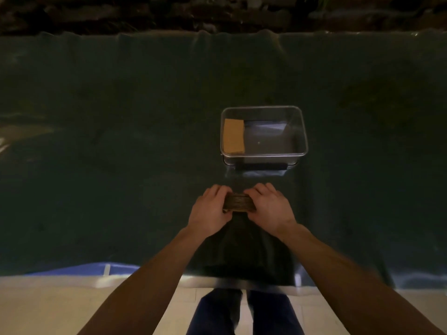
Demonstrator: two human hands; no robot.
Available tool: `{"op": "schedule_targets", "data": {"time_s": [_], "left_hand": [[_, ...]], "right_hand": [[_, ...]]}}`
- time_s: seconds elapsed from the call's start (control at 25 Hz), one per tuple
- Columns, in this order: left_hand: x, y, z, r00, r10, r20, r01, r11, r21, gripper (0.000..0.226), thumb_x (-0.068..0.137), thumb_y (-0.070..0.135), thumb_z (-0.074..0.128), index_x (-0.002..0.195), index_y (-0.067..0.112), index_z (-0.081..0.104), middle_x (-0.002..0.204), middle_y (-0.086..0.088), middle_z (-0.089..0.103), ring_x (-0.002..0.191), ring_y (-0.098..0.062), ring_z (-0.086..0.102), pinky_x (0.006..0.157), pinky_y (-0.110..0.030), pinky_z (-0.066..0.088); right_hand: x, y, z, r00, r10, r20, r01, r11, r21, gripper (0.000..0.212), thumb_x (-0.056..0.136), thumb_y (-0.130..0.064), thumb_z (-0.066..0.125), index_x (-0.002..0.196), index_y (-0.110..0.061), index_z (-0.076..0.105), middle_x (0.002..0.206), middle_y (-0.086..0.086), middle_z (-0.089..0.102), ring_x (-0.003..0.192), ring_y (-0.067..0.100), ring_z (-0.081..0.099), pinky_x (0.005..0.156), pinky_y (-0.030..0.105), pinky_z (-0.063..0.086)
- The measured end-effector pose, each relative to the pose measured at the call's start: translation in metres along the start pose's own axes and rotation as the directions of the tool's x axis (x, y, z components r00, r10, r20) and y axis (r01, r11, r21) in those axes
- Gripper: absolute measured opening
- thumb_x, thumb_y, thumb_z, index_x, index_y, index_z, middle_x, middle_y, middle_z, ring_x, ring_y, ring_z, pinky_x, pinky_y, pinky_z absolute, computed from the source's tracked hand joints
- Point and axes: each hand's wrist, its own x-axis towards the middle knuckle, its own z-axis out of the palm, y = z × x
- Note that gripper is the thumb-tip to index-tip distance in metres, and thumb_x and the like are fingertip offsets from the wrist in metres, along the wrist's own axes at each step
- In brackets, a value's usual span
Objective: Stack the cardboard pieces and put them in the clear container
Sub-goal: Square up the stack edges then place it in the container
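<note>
Cardboard pieces point(239, 203) sit gathered in a stack, edges toward the camera, pressed between both hands low over the dark tabletop point(121, 141). The left hand point(210, 211) clasps the stack's left end and the right hand point(269, 209) its right end, fingers point(262, 188) curled over the top. Beyond them, near the stack but apart from it, stands the clear container point(300, 131), with a tan cardboard piece point(233, 136) lying flat against its left wall.
</note>
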Motion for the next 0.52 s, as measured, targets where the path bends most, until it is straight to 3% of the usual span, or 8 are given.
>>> {"op": "schedule_targets", "data": {"time_s": [0.2,0.44,0.52], "left_hand": [[0.005,-0.017,0.034,0.997,-0.029,0.067,0.029,1.0,0.005,0.054,0.078,0.026,0.074,0.126,0.025,0.05,0.125,0.0,0.052,0.113,-0.021,0.053,0.094,-0.038,0.046],[0.014,-0.026,0.046,1.0,-0.013,0.004,0.013,1.0,-0.026,0.055,0.078,0.029,0.074,0.127,0.026,0.049,0.125,0.0,0.054,0.115,-0.021,0.053,0.095,-0.038,0.044],[0.012,-0.029,0.049,1.0,-0.01,0.014,0.011,0.998,-0.062,0.065,0.076,0.029,0.076,0.133,0.029,0.044,0.128,0.002,0.053,0.118,-0.02,0.052,0.099,-0.037,0.044]], "right_hand": [[0.007,0.013,0.029,0.982,0.025,0.186,-0.016,0.999,-0.051,0.059,0.083,-0.04,0.065,0.136,-0.023,0.044,0.13,0.006,0.05,0.118,0.026,0.049,0.097,0.044,0.046],[0.015,0.02,0.041,0.988,0.05,0.148,-0.049,0.999,-0.013,0.059,0.08,-0.044,0.066,0.13,-0.024,0.041,0.123,0.004,0.053,0.101,0.025,0.061,0.077,0.04,0.056],[0.015,0.02,0.042,0.987,0.051,0.149,-0.048,0.999,-0.021,0.06,0.08,-0.046,0.067,0.129,-0.024,0.04,0.124,0.003,0.052,0.098,0.023,0.063,0.076,0.038,0.056]]}}
